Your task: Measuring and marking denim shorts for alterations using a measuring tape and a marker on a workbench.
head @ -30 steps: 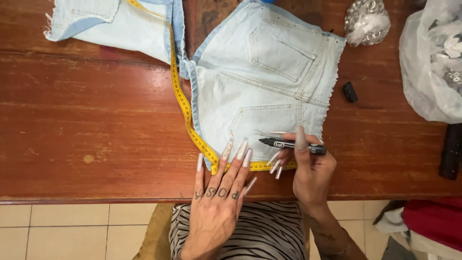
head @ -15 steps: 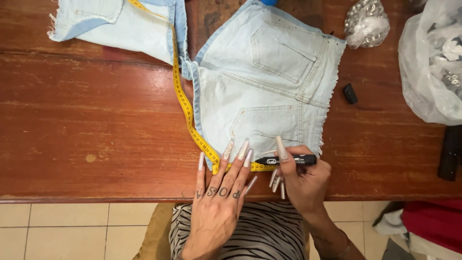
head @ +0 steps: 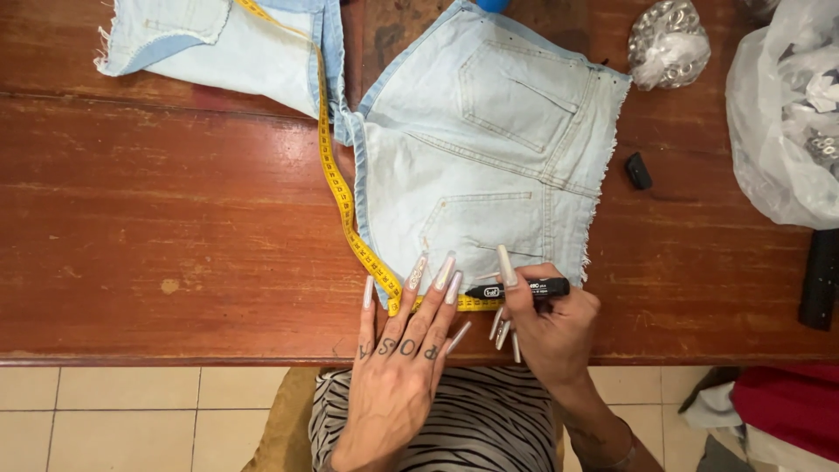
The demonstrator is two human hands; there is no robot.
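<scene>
A pair of light blue denim shorts (head: 489, 157) lies flat on a reddish wooden table (head: 157, 227). A yellow measuring tape (head: 336, 188) runs along the shorts' left edge and bends along their near edge. My left hand (head: 404, 345), with long nails, presses its fingertips on the tape and the denim at the near edge. My right hand (head: 551, 328) holds a black marker (head: 517, 288) sideways, its tip pointing left over the tape next to the left fingertips.
A second piece of light denim (head: 218, 44) lies at the far left. A small black cap (head: 638, 170) sits right of the shorts. A clear bag of metal parts (head: 669, 44), a large plastic bag (head: 786, 114) and a black object (head: 820, 280) line the right side.
My right hand has slid the marker left along the near edge of the shorts, closer to the left fingertips. The left hand has stayed pressed on the tape.
</scene>
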